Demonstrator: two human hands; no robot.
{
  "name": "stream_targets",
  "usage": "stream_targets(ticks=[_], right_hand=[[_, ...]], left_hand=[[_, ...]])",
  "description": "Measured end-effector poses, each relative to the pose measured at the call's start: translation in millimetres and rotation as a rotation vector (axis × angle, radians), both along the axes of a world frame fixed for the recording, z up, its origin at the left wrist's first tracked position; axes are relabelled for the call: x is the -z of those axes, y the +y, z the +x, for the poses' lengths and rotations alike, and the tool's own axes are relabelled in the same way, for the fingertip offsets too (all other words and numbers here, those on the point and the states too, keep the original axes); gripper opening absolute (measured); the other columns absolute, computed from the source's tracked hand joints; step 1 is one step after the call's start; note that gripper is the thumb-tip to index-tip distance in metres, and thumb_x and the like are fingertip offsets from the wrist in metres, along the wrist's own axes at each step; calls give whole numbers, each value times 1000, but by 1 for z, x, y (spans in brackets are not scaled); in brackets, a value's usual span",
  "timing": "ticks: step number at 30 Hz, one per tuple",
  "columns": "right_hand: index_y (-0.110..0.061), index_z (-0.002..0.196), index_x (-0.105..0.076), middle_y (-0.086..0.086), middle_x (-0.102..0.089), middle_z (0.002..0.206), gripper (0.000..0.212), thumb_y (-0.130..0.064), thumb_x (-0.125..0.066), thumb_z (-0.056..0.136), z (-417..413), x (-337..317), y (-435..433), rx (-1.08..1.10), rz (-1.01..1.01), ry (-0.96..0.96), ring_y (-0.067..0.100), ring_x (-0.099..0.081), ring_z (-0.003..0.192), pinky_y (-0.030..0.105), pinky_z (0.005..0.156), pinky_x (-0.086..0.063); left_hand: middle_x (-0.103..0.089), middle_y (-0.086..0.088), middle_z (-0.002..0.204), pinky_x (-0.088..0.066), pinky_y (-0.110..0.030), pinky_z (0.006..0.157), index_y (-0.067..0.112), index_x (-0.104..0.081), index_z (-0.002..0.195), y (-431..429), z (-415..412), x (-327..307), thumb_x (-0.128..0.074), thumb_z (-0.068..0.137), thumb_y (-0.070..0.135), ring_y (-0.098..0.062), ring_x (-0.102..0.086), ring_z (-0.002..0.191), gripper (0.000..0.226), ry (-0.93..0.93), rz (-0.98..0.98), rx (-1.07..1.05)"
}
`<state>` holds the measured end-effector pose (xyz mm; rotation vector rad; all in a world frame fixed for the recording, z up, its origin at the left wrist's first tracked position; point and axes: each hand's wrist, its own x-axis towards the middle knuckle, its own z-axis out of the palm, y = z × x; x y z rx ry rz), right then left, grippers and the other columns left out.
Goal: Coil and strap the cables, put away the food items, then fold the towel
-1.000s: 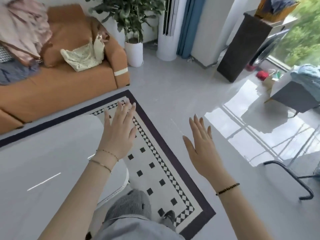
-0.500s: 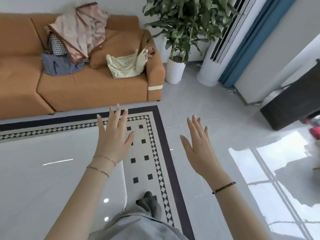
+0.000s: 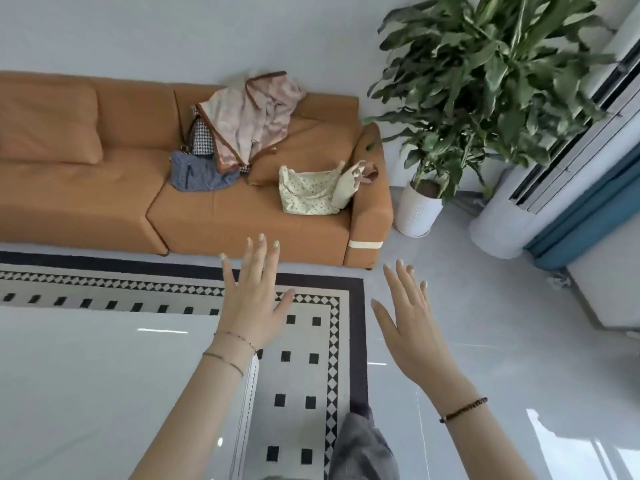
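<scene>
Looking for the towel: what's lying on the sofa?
On the sofa: a pink cloth partly covering a checked cloth and a blue garment, plus a dotted cream bag by the armrest. What the pink cloth covers is hidden.

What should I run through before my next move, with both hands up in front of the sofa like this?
1. Left hand free: ok, fingers straight, holding nothing.
2. Right hand free: ok, open and holding nothing.
3. Cables located: not ok, none in view.
4. Food items located: not ok, none in view.
5. Towel located: cannot tell. Clothes lie piled on the orange sofa, and none of them is clearly a towel.
6. Footing ahead: ok, the patterned rug lies flat between you and the sofa.
</scene>
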<state>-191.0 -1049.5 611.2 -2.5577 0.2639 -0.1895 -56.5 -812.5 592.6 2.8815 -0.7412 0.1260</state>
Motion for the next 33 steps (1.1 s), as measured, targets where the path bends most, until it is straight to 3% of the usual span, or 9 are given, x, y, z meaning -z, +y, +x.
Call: stream_targets(ticks=[7, 11, 15, 19, 23, 27, 30, 33], right_hand=[[-31, 160, -9, -10, 3, 167, 61, -45, -33, 106, 119, -14, -94, -171, 17, -13, 7, 10, 153, 25, 121, 11], [-29, 160, -15, -10, -2, 167, 61, -47, -33, 104, 188, -18, -124, -275, 42, 2, 9, 9, 154, 38, 126, 2], [-29, 160, -14, -14, 0, 166, 61, -47, -32, 105, 237, -15, -138, -337, 60, 10, 3, 12, 152, 33, 125, 6], [-29, 159, -17, -19, 0, 163, 61, -50, -31, 104, 310, -3, -140, -364, 60, 32, 3, 11, 152, 35, 125, 5], [-26, 160, -14, -9, -1, 167, 66, -56, -25, 101, 386, 6, -125, -396, 18, 42, 7, 9, 153, 30, 122, 9], [-28, 160, -13, -10, 0, 168, 62, -51, -30, 105, 470, 1, -103, -399, -13, 49, 7, 9, 153, 28, 121, 9], [-30, 160, -13, -11, 0, 167, 60, -48, -32, 106, 545, -10, -89, -380, 1, 36, 5, 9, 153, 26, 120, 9], [-31, 159, -17, -11, -2, 167, 58, -46, -34, 106, 610, -15, -72, -341, 18, 9, 2, 8, 151, 34, 125, 1]], left_hand=[[-8, -7, 169, -8, -68, 119, 14, -13, 161, -80, 71, -17, -39, 95, 60, -28, -5, 156, 84, -18, -23, -129], [-9, -9, 168, -9, -65, 119, 13, -15, 161, -105, 105, -18, -41, 95, 58, -28, -8, 155, 84, -10, -30, -238], [-11, -13, 168, -17, -68, 117, 11, -18, 160, -106, 130, -9, -42, 95, 57, -31, -14, 154, 83, 0, 10, -321], [-12, -13, 167, -19, -68, 116, 13, -17, 160, -98, 185, -1, -26, 99, 61, -32, -15, 154, 79, 44, 21, -423], [-15, -13, 167, -22, -68, 115, 13, -19, 159, -85, 250, 12, -32, 98, 59, -32, -18, 153, 78, 43, 6, -475], [-10, -10, 168, -12, -64, 119, 16, -14, 161, -66, 336, 19, -18, 93, 65, -29, -12, 155, 83, 71, -52, -486], [-5, -7, 169, -3, -60, 123, 18, -10, 161, -50, 418, 10, -19, 95, 65, -25, -3, 156, 82, 83, -94, -469], [-8, -5, 169, 0, -58, 123, 17, -13, 161, -35, 492, 2, -21, 94, 65, -23, -4, 156, 83, 64, -118, -446]])
